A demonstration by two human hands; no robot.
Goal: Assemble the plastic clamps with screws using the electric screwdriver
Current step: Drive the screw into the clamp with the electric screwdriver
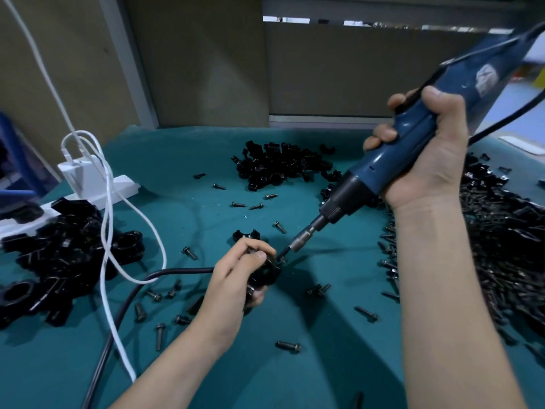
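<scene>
While left fingers [259, 255] pinch the clamp [267, 273] (black) | right fingers [380, 134] grip the screwdriver [392, 160] | bit [298, 245] at screw [282, 259]

White power strip [125, 186] with charger [78, 172] and white cables [108, 208] on teal cloth [182, 160], beige partition [206, 69] behind

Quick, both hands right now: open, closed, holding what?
Left hand: closed round a black clamp.
Right hand: closed round the blue screwdriver.

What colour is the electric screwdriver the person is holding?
Dark blue electric screwdriver, with a black collar near its tip; the head view shows it best.
</scene>
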